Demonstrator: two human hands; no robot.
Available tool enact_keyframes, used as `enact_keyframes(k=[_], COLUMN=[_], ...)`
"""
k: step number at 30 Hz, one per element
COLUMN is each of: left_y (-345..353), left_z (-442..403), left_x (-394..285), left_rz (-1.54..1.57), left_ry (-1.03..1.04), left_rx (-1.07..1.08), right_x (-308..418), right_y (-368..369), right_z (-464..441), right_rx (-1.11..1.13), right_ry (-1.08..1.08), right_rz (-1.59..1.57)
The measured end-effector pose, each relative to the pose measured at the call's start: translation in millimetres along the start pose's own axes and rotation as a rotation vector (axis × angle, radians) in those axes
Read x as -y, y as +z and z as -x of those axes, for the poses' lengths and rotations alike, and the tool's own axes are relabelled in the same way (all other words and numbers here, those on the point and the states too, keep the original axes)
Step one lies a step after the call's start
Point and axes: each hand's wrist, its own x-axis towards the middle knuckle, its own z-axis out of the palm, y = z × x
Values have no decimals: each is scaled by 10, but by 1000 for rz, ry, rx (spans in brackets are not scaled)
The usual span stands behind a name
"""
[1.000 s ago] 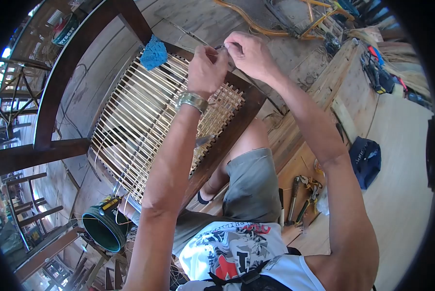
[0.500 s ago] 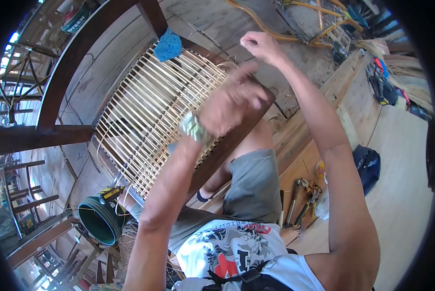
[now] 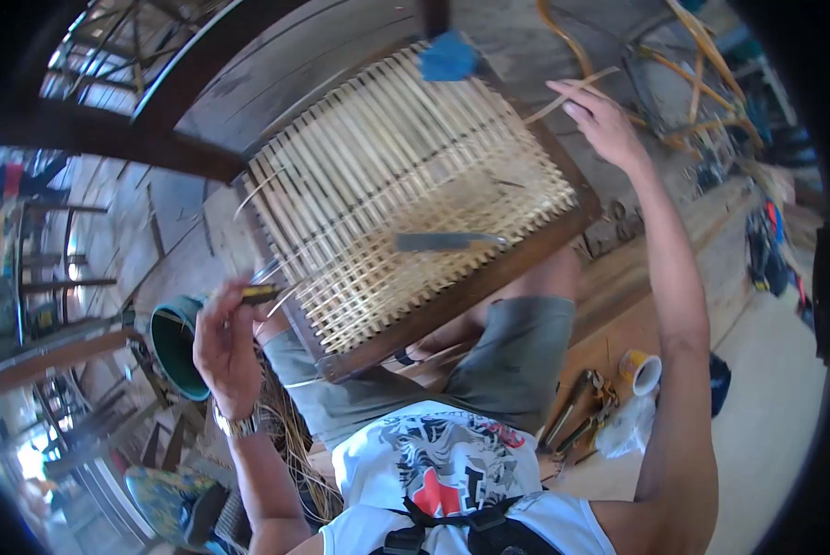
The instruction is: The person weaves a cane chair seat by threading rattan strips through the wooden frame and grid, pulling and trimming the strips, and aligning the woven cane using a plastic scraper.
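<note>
A chair seat with woven cane strips in a dark wooden frame tilts across my lap. Off its left edge, my left hand is closed around a tool with a yellow and black handle; its kind is unclear. At the far right corner, my right hand pinches a thin cane strip that reaches the seat's edge. A flat grey bar shows on the tighter weave near me; I cannot tell what it is. A blue cloth or sponge rests by the chair's far post.
A green bucket stands beside my left hand, with loose cane strands near it. Pliers and other hand tools, a yellow tub and a plastic bag lie to my right. Coiled rattan lies far right.
My left hand has moved from over the seat to its left side and taken hold of the yellow-and-black tool. My right hand has shifted right. The seat appears turned and further right.
</note>
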Motion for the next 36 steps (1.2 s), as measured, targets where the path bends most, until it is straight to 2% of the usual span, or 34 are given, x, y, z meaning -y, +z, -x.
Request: enact_keyframes(k=[1,4,5,6,8,9,10,11,12,14,15,16,18,19,20,22,24,26,28,29,31,32,34,35,36], left_y=[-24,-234,-279,-285,-285,-333,-356,-289,-203,-190,-194,-213,-238,-225,-228,-316,-363,-403,-519,-579,-700,-777,-954,-994,-1054], left_z=[-85,-53,15,51,78,72,55,-32,-107,-157,-193,-241,-312,-336,-384,-435,-476,-457,-411,-407,-414,-392,-369,-342,-313], left_x=[-41,-317,-311,-272,-78,244,393,396,395,578,650,652,585,575,498,466,447,432,429,372,256,252,235,214,199], left_rz=[-119,-36,91,81,62,-81,-240,-354,-464,-503,-551,-550,-565,-334,-370,-455,-613,-596,-562,-559,-560,-564,-582,-562,-560], left_ry=[43,65,78,66,-156,-161,-255,-173,-92,-36,26,23,-71,-169,-180,-217,-191,-160,-142,-130,-453,-446,-519,-527,-520], left_rx=[-35,118,82,56,-193,-180,-115,-44,35,121,196,194,288,245,266,372,420,406,449,462,555,560,581,555,557], right_x=[92,509,513,531,743,821,915,968,926,765,733,719,693,735,738,646,400,376,483,441,331,193,-369,-795,-1406], right_y=[16,-155,-333,-484,-547,-479,-409,-359,-306,-211,-185,-142,-74,-66,-49,-106,-18,85,-15,-23,-34,-29,-16,-185,-490], right_z=[-60,12,62,102,187,124,75,57,31,-75,-106,-142,-152,-175,-202,-218,-197,-155,-289,-289,-302,-247,34,145,300], right_rx=[-23,-66,136,339,324,335,204,72,80,244,333,336,189,144,145,470,509,251,421,410,398,391,68,0,-10], right_ry=[6,-34,85,204,266,251,169,94,100,-58,-2,-5,-86,-62,-49,201,188,101,447,461,263,268,69,108,238], right_rz=[-27,-27,13,63,-302,-305,-245,-182,-180,27,24,24,39,59,65,79,195,-129,-223,-222,49,46,313,373,403])
